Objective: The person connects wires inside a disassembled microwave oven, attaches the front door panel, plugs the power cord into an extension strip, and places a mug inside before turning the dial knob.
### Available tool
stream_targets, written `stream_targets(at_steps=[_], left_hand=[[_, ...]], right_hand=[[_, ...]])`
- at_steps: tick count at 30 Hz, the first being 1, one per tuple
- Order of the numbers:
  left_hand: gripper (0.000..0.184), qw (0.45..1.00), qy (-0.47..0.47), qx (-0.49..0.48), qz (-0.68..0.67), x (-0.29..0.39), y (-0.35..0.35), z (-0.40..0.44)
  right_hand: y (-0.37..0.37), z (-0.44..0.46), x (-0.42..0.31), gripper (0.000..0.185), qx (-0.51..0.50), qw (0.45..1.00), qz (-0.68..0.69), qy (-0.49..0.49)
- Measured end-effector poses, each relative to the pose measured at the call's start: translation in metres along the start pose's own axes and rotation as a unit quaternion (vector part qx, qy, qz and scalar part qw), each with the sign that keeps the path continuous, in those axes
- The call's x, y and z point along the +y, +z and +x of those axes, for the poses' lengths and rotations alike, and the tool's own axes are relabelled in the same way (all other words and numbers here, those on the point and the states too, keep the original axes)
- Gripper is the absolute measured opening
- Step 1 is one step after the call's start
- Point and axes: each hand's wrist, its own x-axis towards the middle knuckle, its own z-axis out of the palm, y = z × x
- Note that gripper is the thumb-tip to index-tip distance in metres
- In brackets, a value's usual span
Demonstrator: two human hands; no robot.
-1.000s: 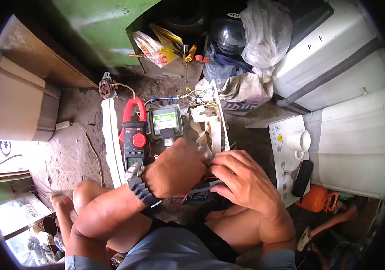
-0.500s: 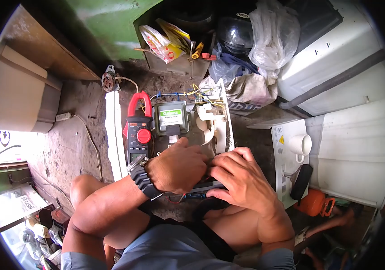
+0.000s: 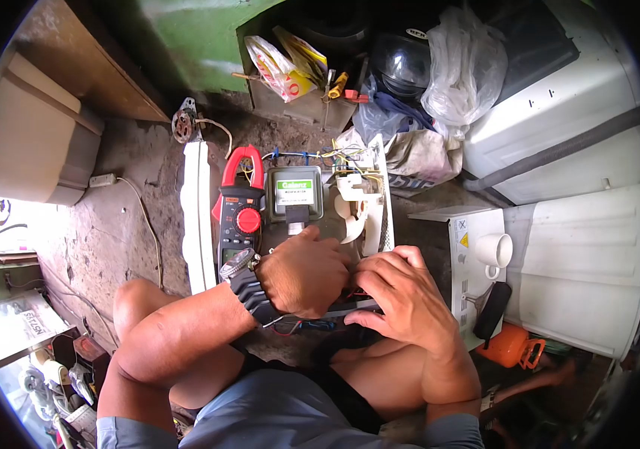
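Observation:
An opened appliance with a white casing (image 3: 198,217) sits on the floor in front of my lap. My left hand (image 3: 306,273), wearing a watch on its wrist, is over the front of the appliance, its fingers curled inward and their tips hidden. Beside it, my right hand (image 3: 402,292) bends its fingers down at the front right corner. Whatever lies between the fingers of both hands is hidden. A red and dark grey clamp meter (image 3: 242,217) lies left of a grey metal unit with a green-and-white label (image 3: 295,191). White plastic parts (image 3: 357,206) stand to its right.
Thin wires (image 3: 335,156) run along the appliance's far edge. A white mug (image 3: 493,251) rests on a white panel at the right. Behind are a black helmet (image 3: 400,63) and a clear plastic bag (image 3: 462,67). An orange tank (image 3: 510,346) stands at the lower right.
The whole view has shifted slightly. Both hands stay at the front of the appliance, with only a small turn of the left wrist.

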Motion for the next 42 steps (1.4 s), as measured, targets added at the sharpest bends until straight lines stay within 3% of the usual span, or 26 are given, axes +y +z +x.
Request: stream_targets(at_steps=[3, 9, 17, 19, 22, 26, 28, 31, 33, 42], left_hand=[[0.016, 0.998, -0.006, -0.055, 0.005, 0.001, -0.006, 0.003], [0.018, 1.0, 0.008, -0.018, -0.006, -0.001, -0.001, 0.002], [0.024, 1.0, 0.003, -0.019, -0.02, -0.001, -0.001, 0.001], [0.024, 0.999, 0.007, -0.032, -0.022, -0.001, 0.001, -0.001], [0.023, 0.995, 0.036, 0.023, -0.086, -0.003, 0.002, -0.009], [0.027, 0.996, 0.048, 0.054, -0.054, -0.003, 0.008, -0.014], [0.03, 0.991, 0.006, 0.117, -0.063, 0.0, 0.01, -0.017], [0.032, 0.976, -0.021, 0.137, -0.166, -0.002, 0.006, -0.019], [0.033, 0.981, -0.031, 0.114, -0.155, -0.002, 0.005, -0.02], [0.035, 0.989, -0.014, 0.108, -0.103, -0.005, 0.016, -0.018]], right_hand=[[0.0, 0.0, -0.001, 0.051, 0.0, 1.0, -0.002, 0.0], [-0.003, 0.001, 0.001, 0.05, -0.012, 1.0, -0.004, -0.001], [-0.005, 0.006, 0.007, 0.015, -0.013, 1.0, -0.012, -0.024], [-0.008, 0.008, 0.004, 0.016, -0.008, 1.0, -0.002, -0.017], [-0.008, 0.014, 0.0, 0.016, -0.014, 1.0, -0.005, 0.004], [-0.005, 0.021, 0.0, 0.021, -0.041, 0.999, -0.025, 0.022], [-0.007, 0.026, -0.003, 0.02, -0.053, 0.998, -0.034, 0.023], [-0.006, 0.029, -0.005, 0.019, -0.074, 0.996, -0.052, 0.022], [-0.005, 0.029, -0.004, 0.018, -0.083, 0.994, -0.062, 0.019], [0.007, 0.02, -0.008, 0.018, 0.019, 0.999, -0.008, 0.039]])
